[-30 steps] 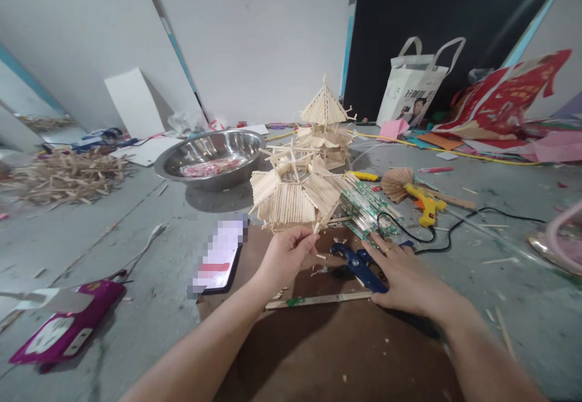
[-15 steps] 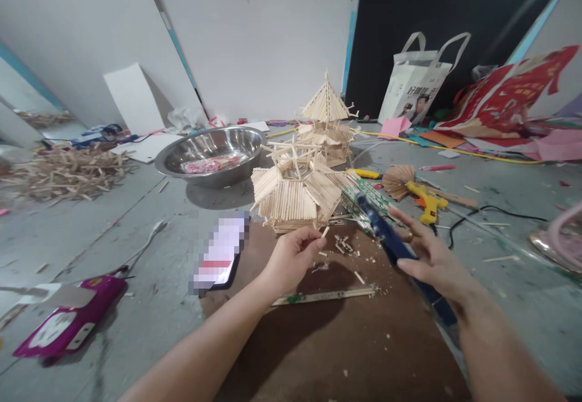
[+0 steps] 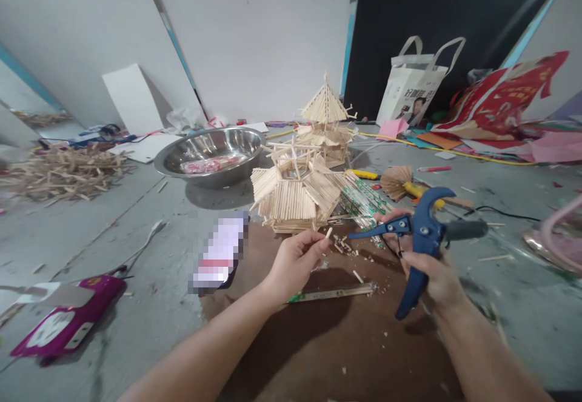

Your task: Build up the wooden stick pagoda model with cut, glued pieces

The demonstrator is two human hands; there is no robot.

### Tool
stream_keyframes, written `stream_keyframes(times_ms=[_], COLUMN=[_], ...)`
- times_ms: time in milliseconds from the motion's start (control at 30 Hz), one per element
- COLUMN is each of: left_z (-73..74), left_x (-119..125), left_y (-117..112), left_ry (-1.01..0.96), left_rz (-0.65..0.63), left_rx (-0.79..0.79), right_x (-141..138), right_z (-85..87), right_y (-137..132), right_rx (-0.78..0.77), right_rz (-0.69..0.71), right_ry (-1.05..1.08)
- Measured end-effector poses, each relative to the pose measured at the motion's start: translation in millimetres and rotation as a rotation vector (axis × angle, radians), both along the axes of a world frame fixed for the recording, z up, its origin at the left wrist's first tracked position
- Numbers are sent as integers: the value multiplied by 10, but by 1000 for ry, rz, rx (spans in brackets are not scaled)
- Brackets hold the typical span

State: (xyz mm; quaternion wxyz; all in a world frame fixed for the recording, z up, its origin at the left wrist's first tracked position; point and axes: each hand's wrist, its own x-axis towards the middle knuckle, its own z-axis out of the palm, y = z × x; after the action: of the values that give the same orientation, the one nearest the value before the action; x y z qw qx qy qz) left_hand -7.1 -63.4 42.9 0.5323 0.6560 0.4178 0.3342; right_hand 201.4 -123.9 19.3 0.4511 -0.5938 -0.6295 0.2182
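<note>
Between the thumb and fingertips of my left hand point(image 3: 295, 262) is a short wooden stick point(image 3: 328, 233), its end poking out to the right. My right hand point(image 3: 430, 271) is wrapped round a blue pipe cutter point(image 3: 421, 238), turned sideways with its handles apart. Just beyond my left hand stands a model pavilion tier point(image 3: 295, 193) made of thin wooden sticks. A pointed-roof stick tower point(image 3: 326, 120) rises behind it. Stick offcuts point(image 3: 344, 245) lie between my hands on the brown board point(image 3: 327, 347). A paper-wrapped stick packet point(image 3: 336, 293) lies nearer me.
Left of the board edge lies a phone point(image 3: 220, 250), and farther left a purple power strip point(image 3: 68, 320). A steel basin point(image 3: 211, 174) sits behind. On the right are a yellow glue gun point(image 3: 413, 190), green-printed stick packets point(image 3: 364, 199) and a cable point(image 3: 500, 213).
My right hand has turned the pipe cutter from an edge-on slant to a broadside view, with its jaw swung to the right. My left hand keeps the stick almost in place.
</note>
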Motion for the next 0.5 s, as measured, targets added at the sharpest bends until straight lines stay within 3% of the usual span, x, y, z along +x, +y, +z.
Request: stream_keyframes(times_ms=[133, 300, 500], left_z=[-28, -95, -106], left_x=[5, 35, 68], left_y=[-29, -112, -198], left_ry=[-61, -1, 151], left_rz=[31, -7, -184], left_rx=[36, 163, 345], right_x=[-123, -312, -320], right_z=[-30, -40, -102], right_y=[-24, 24, 34], right_rx=[157, 233, 219], right_rz=[-112, -30, -5], right_ry=[-122, -397, -507])
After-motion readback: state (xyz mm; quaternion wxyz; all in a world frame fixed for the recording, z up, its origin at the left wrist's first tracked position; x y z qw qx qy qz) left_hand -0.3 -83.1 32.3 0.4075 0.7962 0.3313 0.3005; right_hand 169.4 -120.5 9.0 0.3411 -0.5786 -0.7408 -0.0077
